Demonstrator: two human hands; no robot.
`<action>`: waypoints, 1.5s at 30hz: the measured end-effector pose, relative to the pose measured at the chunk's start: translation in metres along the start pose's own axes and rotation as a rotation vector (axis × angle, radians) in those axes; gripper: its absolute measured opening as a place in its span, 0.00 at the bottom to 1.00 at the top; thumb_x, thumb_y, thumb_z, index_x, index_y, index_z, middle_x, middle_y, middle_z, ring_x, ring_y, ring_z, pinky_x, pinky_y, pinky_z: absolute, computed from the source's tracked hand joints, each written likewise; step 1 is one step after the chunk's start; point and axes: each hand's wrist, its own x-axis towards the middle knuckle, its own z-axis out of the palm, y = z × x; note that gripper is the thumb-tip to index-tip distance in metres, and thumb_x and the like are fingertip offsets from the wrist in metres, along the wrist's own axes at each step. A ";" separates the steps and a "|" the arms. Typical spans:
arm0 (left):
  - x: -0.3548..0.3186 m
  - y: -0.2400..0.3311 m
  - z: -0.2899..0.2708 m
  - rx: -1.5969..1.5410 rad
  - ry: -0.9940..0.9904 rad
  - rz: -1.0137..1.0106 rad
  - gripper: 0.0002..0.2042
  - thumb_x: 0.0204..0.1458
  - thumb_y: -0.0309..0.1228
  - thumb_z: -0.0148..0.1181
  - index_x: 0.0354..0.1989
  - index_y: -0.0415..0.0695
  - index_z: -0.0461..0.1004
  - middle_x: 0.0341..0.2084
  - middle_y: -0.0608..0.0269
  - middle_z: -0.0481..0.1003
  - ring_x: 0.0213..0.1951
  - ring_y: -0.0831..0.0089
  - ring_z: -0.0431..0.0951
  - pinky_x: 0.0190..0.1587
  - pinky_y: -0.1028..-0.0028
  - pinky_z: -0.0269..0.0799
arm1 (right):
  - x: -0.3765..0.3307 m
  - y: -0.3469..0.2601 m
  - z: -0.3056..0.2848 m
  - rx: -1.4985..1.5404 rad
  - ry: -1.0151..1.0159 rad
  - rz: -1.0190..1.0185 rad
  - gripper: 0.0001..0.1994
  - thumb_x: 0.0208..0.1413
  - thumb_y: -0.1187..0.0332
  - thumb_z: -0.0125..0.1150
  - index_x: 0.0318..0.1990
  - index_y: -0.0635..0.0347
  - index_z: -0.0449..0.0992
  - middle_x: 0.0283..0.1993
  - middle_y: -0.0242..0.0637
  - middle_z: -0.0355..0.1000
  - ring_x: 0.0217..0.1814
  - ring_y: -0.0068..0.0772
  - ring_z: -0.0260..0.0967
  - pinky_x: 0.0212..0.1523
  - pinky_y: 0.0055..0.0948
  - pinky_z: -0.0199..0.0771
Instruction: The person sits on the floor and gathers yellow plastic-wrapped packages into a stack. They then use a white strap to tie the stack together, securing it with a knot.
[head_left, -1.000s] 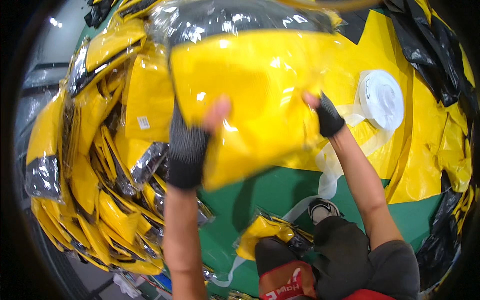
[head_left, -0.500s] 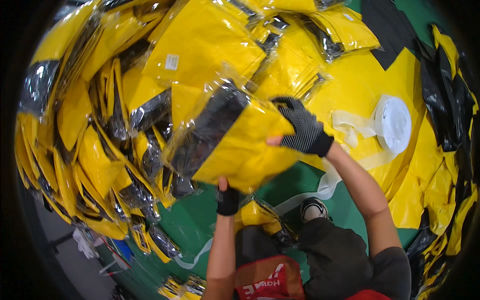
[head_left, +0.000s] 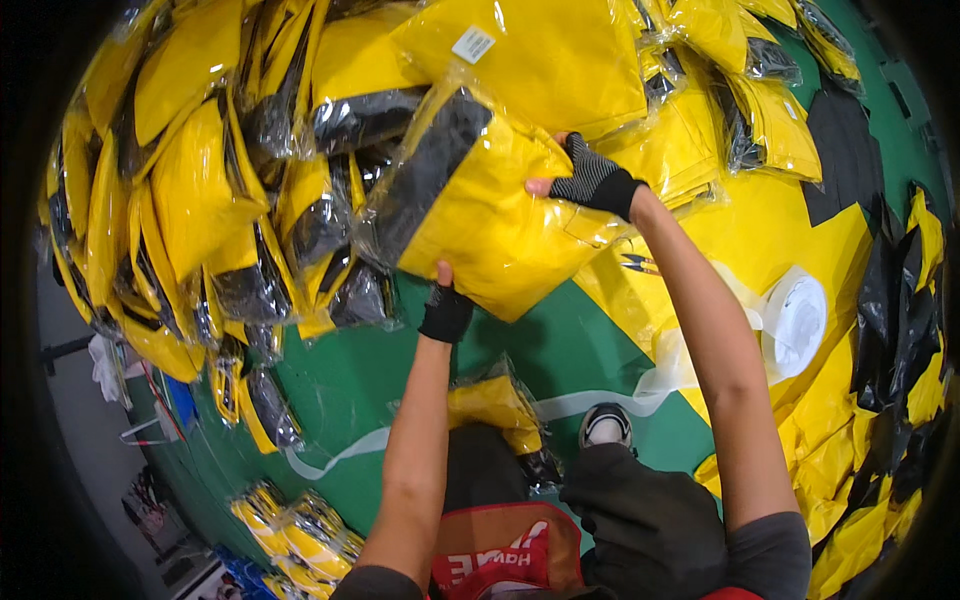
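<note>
Two gloved hands hold one clear-bagged yellow garment (head_left: 480, 215) in the middle of the head view, lifted above the green floor (head_left: 560, 350). The left hand (head_left: 446, 305), in a fingerless black glove, pinches the bag's lower edge with thumb on top and fingers hidden beneath. The right hand (head_left: 590, 180) clamps the bag's right edge, thumb across the plastic, fingers curled behind. The bag's long axis runs from upper left, where a black panel shows, down to lower right, so it lies just ahead of both hands, the left one under it, the right one beside it. Heaps of similar yellow packets (head_left: 190, 210) fill the left and top of the frame, touching the held bag's far edge. At mid right sits a white tape roll (head_left: 795, 320) on yellow sheeting, with small scissors (head_left: 640, 264) near the right forearm.
</note>
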 end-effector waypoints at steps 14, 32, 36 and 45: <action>-0.270 0.128 -0.006 0.430 0.501 -0.116 0.32 0.54 0.57 0.39 0.58 0.43 0.56 0.54 0.60 0.63 0.52 0.65 0.66 0.54 0.64 0.62 | -0.207 -0.082 0.146 0.858 -0.202 0.230 0.40 0.39 0.55 0.69 0.58 0.63 0.56 0.55 0.43 0.62 0.59 0.36 0.58 0.58 0.33 0.57; -0.368 -0.059 -0.120 1.239 0.289 -0.596 0.23 0.53 0.46 0.47 0.50 0.40 0.65 0.44 0.53 0.70 0.45 0.60 0.70 0.48 0.66 0.66 | -0.279 0.081 0.288 0.454 -0.641 0.237 0.45 0.36 0.42 0.65 0.58 0.62 0.56 0.58 0.49 0.56 0.59 0.48 0.54 0.59 0.36 0.54; -0.334 -0.060 -0.131 1.233 0.241 -0.584 0.22 0.53 0.44 0.49 0.48 0.40 0.66 0.41 0.51 0.71 0.43 0.59 0.71 0.47 0.66 0.66 | -0.279 0.095 0.300 0.361 -0.542 0.146 0.43 0.38 0.40 0.62 0.57 0.60 0.58 0.58 0.52 0.55 0.57 0.50 0.55 0.57 0.37 0.57; -0.160 0.131 -0.135 1.872 -0.440 -1.027 0.18 0.51 0.40 0.51 0.45 0.39 0.69 0.37 0.47 0.73 0.39 0.56 0.74 0.44 0.65 0.68 | -0.167 0.031 0.108 -0.426 -0.731 0.226 0.24 0.44 0.46 0.58 0.41 0.57 0.72 0.36 0.44 0.72 0.38 0.45 0.70 0.39 0.38 0.68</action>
